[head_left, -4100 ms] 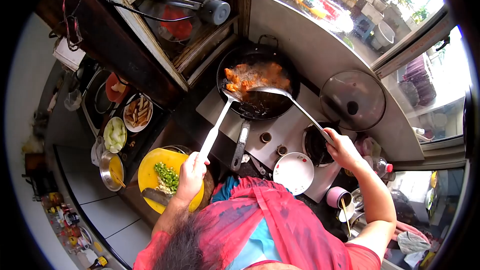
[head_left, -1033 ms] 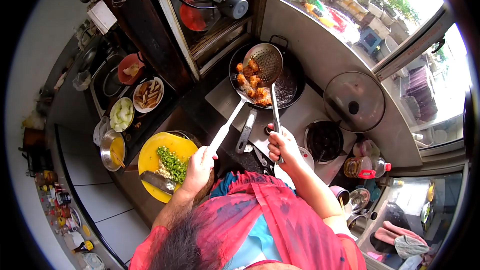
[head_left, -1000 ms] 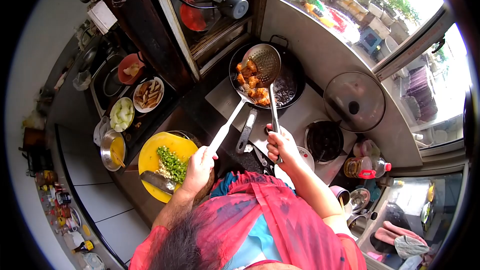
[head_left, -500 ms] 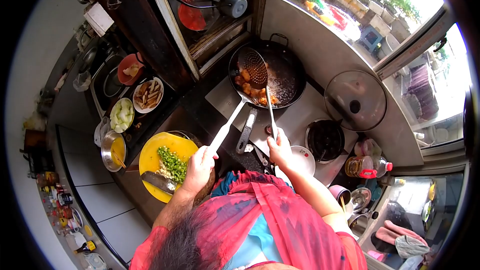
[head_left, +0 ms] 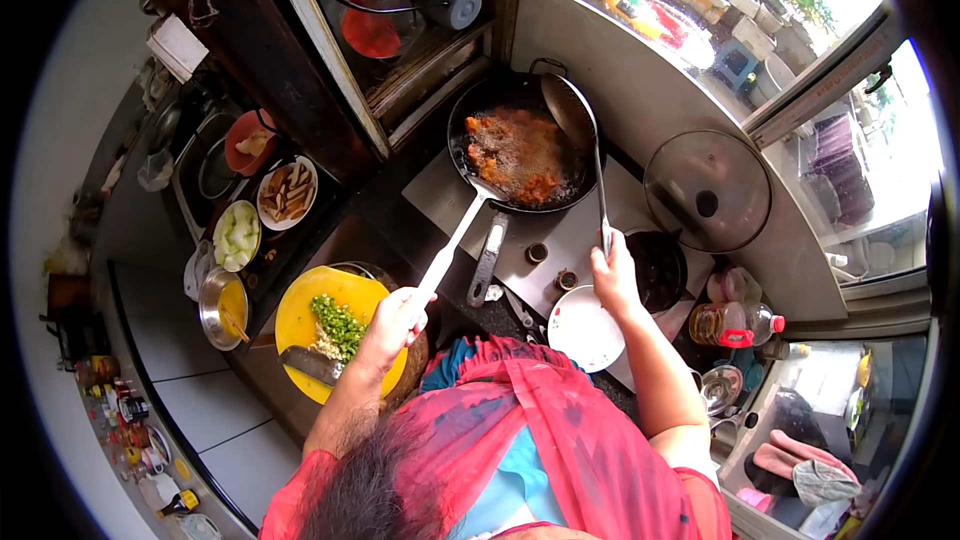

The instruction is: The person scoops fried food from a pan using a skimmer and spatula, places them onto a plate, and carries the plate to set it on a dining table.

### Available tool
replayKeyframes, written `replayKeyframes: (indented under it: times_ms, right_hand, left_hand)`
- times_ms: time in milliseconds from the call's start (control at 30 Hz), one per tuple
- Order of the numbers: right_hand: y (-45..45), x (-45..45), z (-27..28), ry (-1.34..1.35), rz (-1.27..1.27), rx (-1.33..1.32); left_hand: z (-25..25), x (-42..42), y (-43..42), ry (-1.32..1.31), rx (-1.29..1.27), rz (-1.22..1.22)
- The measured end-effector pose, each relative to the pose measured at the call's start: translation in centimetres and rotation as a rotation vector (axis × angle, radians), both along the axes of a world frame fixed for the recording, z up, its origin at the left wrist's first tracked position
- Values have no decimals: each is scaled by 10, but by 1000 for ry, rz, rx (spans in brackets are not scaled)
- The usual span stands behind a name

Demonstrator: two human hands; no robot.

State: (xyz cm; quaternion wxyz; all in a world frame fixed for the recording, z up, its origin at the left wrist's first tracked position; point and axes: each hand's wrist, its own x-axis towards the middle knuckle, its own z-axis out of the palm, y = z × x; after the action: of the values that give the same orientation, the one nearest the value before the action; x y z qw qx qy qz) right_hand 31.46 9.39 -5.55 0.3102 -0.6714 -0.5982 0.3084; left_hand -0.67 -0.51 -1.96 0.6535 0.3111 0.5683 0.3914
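Observation:
A black wok (head_left: 465,155) holds orange-brown fried pieces (head_left: 515,152) in bubbling oil. My left hand (head_left: 395,325) is closed round the white handle of a spatula (head_left: 450,248), whose metal end rests at the wok's near left rim. In my right hand (head_left: 614,272) is the handle of a perforated skimmer (head_left: 568,112); its bowl is tilted at the wok's right side, beside the food. The wok's handle (head_left: 487,262) points toward me between the two tools. Below my right hand sits a white plate (head_left: 586,330).
A yellow board (head_left: 300,315) with chopped greens and a cleaver (head_left: 311,365) lies at the left. Beyond are bowls of green pieces (head_left: 237,236) and brown strips (head_left: 287,194). A glass lid (head_left: 707,170) leans at the right, above a second burner (head_left: 655,270) and oil bottles (head_left: 718,324).
My right hand and the skimmer have moved right, away from above the food, which lies spread in more visible bubbling. The spatula stays at the near left rim. The view has shifted slightly.

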Motion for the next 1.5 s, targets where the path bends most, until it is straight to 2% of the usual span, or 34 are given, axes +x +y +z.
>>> replayKeyframes:
  times_ms: [100, 167, 200, 233, 267, 300, 433, 633, 867, 1333, 1433, 1500]
  right_hand:
    - [15, 16, -9, -34, 19, 29]
    - [27, 26, -21, -14, -7, -31]
    - [32, 23, -15, 28, -6, -69]
    - [35, 19, -8, 70, -6, -108]
    - [31, 20, 2, 309, -107, -319]
    - [32, 20, 4, 362, -115, -355]
    - [31, 20, 18, 590, -140, -514]
    - [30, 28, 35, 871, -110, -729]
    - [36, 10, 37, 1119, -130, -868]
    - [26, -37, 5, 1761, -214, -1006]
    - [23, -25, 5, 1936, -190, -1028]
    - [18, -14, 10, 1957, -192, -1002]
  left_hand:
    - [-27, -8, 6, 188, 8, -50]
    - [-27, 0, 11, 610, 199, -126]
    - [-27, 4, 13, 820, 294, -162]
    - [-27, 7, 13, 853, 295, -172]
    - [-27, 9, 13, 886, 296, -183]
    - [-27, 11, 12, 919, 297, -194]
    - [-36, 13, 6, 703, 295, -127]
    - [-25, 13, 3, 618, 132, -106]
    - [-21, 15, 5, 636, 167, -76]
    - [1, 16, 2, 700, 169, -102]
    - [-4, 14, -3, 614, 167, -42]
    - [-3, 13, -3, 595, 159, -45]
